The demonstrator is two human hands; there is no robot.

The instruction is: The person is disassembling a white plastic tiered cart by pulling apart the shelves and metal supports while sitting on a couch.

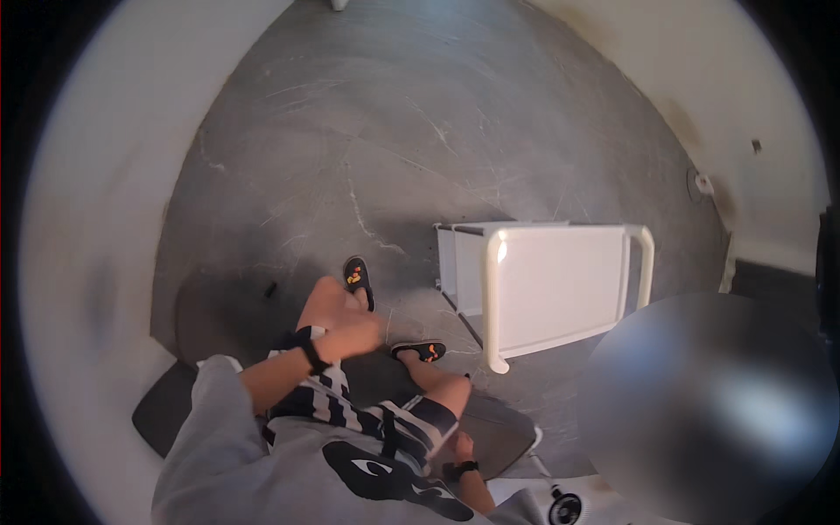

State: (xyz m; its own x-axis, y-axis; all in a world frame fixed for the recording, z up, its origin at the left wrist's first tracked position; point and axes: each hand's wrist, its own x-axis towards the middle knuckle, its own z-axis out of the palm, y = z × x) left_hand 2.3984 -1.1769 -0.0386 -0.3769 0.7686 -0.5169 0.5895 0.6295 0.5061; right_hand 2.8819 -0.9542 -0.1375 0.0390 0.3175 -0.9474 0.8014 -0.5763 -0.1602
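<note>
The left grip (352, 336) is blurred above the left knee; I cannot tell whether it is wide, narrow or holding anything. The right grip (463, 446) sits low beside the right thigh, on or just over the seat (503, 429), its spread also unclear. If weight comes onto that right side, the palm could slide off the seat's curved edge. A careless stretch of the right leg could bump the trolley (560, 289), pushing it askew. The seat, under the person, is dark grey and smooth, rounded at the corner, with a pale bar by its right end. The trolley stands on the grey floor (376, 149) ahead and to the right: white, flat-topped, thick cream rails at both ends, shelves below.
</note>
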